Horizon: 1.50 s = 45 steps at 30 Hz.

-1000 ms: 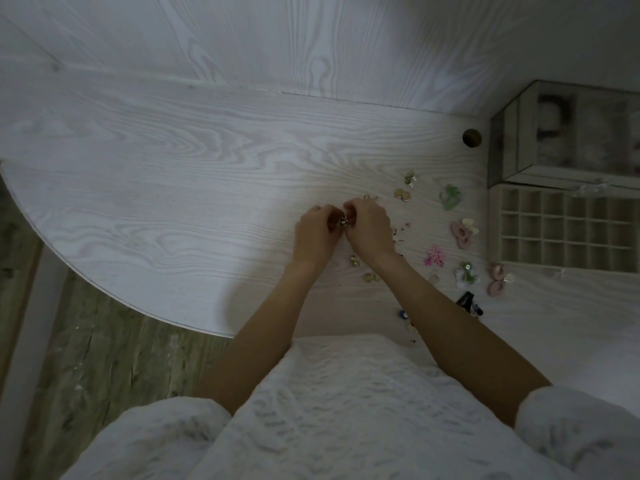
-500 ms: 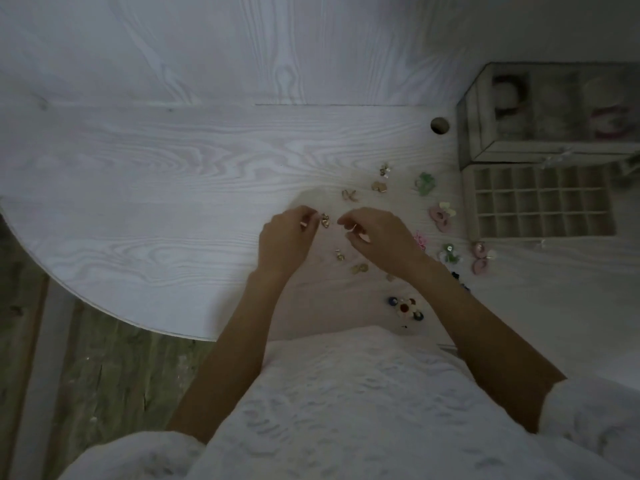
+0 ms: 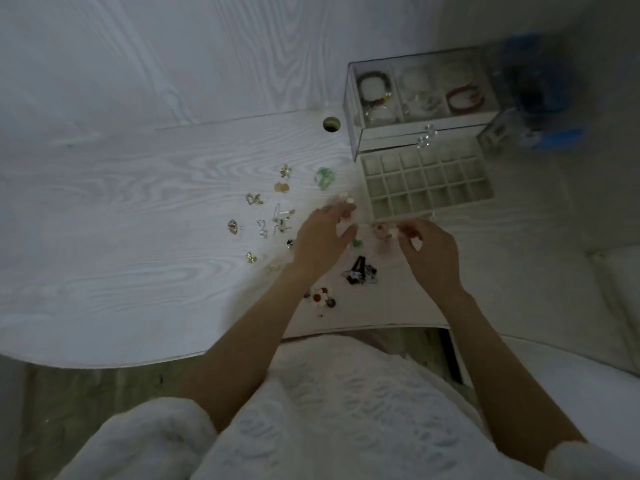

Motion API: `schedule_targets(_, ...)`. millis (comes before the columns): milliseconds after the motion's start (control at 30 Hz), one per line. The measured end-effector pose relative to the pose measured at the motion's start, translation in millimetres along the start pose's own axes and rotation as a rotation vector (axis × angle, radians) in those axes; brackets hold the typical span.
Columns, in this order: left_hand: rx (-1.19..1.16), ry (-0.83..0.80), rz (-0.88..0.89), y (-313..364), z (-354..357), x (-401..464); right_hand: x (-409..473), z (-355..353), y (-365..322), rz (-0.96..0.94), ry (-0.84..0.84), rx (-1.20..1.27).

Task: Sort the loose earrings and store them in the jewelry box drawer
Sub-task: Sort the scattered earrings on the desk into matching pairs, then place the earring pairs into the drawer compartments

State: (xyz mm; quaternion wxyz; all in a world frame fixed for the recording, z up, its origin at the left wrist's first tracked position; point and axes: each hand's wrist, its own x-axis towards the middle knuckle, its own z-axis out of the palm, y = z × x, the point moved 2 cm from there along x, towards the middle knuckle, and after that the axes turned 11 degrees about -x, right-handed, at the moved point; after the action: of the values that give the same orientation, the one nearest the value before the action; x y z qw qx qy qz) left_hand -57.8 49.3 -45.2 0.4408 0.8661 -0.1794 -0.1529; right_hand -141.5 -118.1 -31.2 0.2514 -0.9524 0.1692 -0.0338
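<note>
Loose earrings lie scattered on the white wood-grain table (image 3: 138,202): a green one (image 3: 324,177), gold ones (image 3: 282,187), clear silver ones (image 3: 278,221), a black cluster (image 3: 360,271) and a red-and-white flower one (image 3: 320,296). The jewelry box drawer (image 3: 366,188) stands pulled out, its grid of compartments bare. My left hand (image 3: 322,240) hovers with fingers spread just below a cream flower earring (image 3: 346,198). My right hand (image 3: 429,251) has curled fingertips at a pink earring (image 3: 381,232) in front of the drawer; a grip on it does not show.
The clear jewelry box (image 3: 415,95) behind the drawer holds bracelets in its top tray. A blurred blue object (image 3: 540,98) stands to its right. There is a round cable hole (image 3: 331,124) at the table's back. The curved front edge (image 3: 311,330) runs close to my lap.
Both hands have left the small gold earrings they handled at the middle and moved right, towards the drawer. The view has also swung right, showing the whole box.
</note>
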Motion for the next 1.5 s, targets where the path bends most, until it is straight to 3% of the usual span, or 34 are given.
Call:
schedule_targets(267,0.151,-0.08,0.037,6,18,-2,-5,30,18,-0.023,-0.229,-0.125)
schedule_targets(467,0.229,-0.143,0.09,-5,25,-16,-3,39,8,0.143,-0.144,-0.163)
schedule_targets(567,0.292,-0.064,0.104,2,33,-12,-1,39,6,0.215,-0.131,-0.181)
schedule_targets(767,0.355,0.155,-0.063,15,54,3,3,40,16,0.179,-0.12,-0.092)
schedule_targets(1067,0.283,0.21,-0.256,25,68,14,6,13,42,-0.031,-0.127,-0.005)
schedule_targets(1267,0.136,0.327,-0.078,36,52,-8,35,-11,26,-0.171,-0.018,0.279)
schedule_targets(1500,-0.219,0.417,-0.107,50,45,6,71,16,20,-0.206,-0.221,0.062)
